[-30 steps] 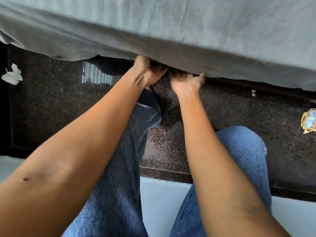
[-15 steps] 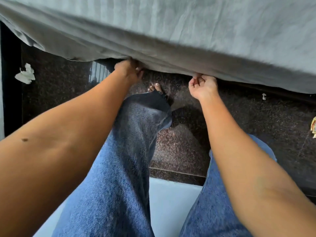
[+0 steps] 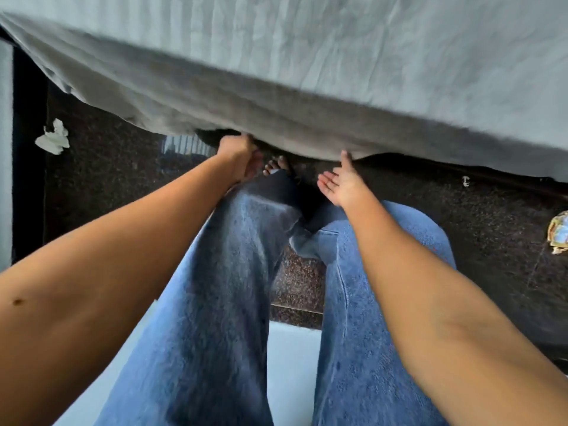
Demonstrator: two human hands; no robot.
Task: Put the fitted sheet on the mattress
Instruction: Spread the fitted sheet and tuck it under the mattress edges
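Head view: the grey fitted sheet (image 3: 307, 87) drapes the mattress side, its hem above the dark floor (image 3: 461, 229). The left hand (image 3: 238, 155) grasps the hem. The right hand (image 3: 339, 184) lies released, palm up, one fingertip touching it.

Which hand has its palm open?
The right hand: palm up, fingers straight, thumb touching the sheet. The left hand is curled, gripping the sheet's edge.

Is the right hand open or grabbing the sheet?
Open. The right hand lies palm up with straight fingers; only its raised thumb tip meets the sheet at the lower edge.
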